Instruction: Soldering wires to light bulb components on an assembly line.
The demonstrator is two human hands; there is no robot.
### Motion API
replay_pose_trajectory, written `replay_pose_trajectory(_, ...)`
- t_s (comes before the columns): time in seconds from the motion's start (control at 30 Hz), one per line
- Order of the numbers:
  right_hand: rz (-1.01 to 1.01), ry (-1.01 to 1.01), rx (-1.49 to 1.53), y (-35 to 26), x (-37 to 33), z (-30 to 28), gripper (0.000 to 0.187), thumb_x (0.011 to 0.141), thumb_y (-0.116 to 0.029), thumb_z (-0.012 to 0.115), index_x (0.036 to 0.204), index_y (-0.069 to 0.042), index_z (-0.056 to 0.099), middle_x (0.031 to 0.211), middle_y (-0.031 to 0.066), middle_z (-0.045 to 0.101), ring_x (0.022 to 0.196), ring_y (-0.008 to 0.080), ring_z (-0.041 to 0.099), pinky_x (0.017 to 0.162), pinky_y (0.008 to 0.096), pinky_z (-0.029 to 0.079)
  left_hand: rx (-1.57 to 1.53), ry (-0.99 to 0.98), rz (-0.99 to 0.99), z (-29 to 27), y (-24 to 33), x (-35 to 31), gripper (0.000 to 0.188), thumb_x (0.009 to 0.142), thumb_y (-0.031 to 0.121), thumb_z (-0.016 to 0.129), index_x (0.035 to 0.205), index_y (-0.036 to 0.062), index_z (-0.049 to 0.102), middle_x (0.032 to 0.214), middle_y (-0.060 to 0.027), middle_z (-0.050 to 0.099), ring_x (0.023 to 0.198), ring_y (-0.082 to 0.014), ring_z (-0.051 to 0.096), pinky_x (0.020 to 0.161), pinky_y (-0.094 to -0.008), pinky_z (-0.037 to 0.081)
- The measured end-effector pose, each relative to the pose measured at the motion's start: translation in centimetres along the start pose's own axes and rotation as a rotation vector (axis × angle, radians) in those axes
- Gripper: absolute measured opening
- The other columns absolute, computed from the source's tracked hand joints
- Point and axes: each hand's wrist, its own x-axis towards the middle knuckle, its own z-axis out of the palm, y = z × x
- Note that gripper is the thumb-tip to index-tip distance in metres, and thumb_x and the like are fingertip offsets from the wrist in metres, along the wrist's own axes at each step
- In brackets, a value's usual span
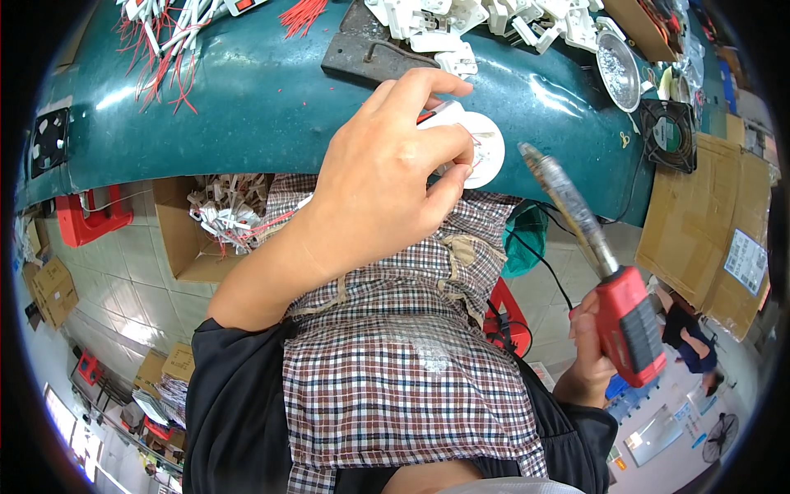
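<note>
Over the near edge of the green tabletop, my left hand (395, 156) has its thumb and forefinger pressed together at a round white plastic housing (491, 156), its other fingers curled over the far side. A bit of red shows on the housing beside the fingers, and its inside is partly hidden by them. My right hand (588, 350) grips a soldering iron (629, 325) by its red and black handle. The iron's long metal barrel slants up and left, with the dark tip a short way right of the housing, not touching it.
A dark metal block (362, 53) with a bent rod lies beyond my left hand, beside piled white plastic parts (535, 20). Red-wired white pieces (173, 33) lie far left. A metal bowl (617, 72), a small black fan (668, 136) and cardboard (704, 222) are at right.
</note>
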Motion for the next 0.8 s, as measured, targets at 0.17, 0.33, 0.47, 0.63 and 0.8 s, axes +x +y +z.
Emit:
replay_pose_trajectory(0.17,0.132,0.338,0.529,0.3,2.4,2.6,0.019,0.093,-0.004,0.059,0.109,0.005,0.052,0.083,0.0097,0.053,0.051,0.0058,0.041,0.046,0.0215,0.037,-0.001,-0.016,0.021,0.1,0.0,0.2,0.011,0.074,0.004,0.075,0.078,0.006,0.066,0.126,-0.0129,0.061,0.108,-0.0323,0.064,0.087,-0.0391,0.052)
replay_pose_trajectory(0.33,0.095,0.533,0.466,2.4,8.6,5.5,0.03,0.09,0.001,0.067,0.118,0.001,0.057,0.1,0.0078,0.064,0.062,0.0074,0.054,0.054,0.0218,0.043,0.001,-0.035,-0.014,-0.3,0.2,0.0,0.01,0.075,0.004,0.076,0.078,0.0054,0.066,0.126,-0.0137,0.061,0.109,-0.0337,0.064,0.088,-0.0397,0.052)
replay_pose_trajectory(0.47,-0.116,0.708,0.399,5.1,14.9,9.5,0.035,0.088,0.001,0.073,0.119,-0.002,0.057,0.101,0.0072,0.066,0.078,0.008,0.062,0.063,0.0199,0.046,0.004,-0.041,-0.005,-0.2,0.2,0.1,0.01,0.075,0.004,0.076,0.079,0.0053,0.066,0.126,-0.0141,0.061,0.11,-0.0341,0.064,0.088,-0.0398,0.052)
replay_pose_trajectory(0.63,-0.179,0.724,-0.138,6.5,22.0,10.7,0.067,0.074,-0.02,0.087,0.124,-0.002,0.047,0.115,0.0157,0.058,0.102,0.0322,0.062,0.086,0.0407,0.051,-0.007,-0.04,-0.034,-0.2,0.6,0.2,0.012,0.075,0.003,0.075,0.081,0.0055,0.066,0.125,-0.0145,0.061,0.11,-0.0336,0.064,0.087,-0.0389,0.052)
replay_pose_trajectory(0.8,-0.155,0.761,-0.345,7.7,26.3,12.6,0.065,0.074,-0.031,0.087,0.119,-0.002,0.051,0.115,0.0167,0.056,0.105,0.0372,0.059,0.087,0.0452,0.048,0.029,-0.012,-0.01,0.2,1.0,0.1,0.014,0.073,0.001,0.077,0.08,0.0046,0.065,0.125,-0.0143,0.061,0.107,-0.0327,0.065,0.085,-0.0385,0.053)
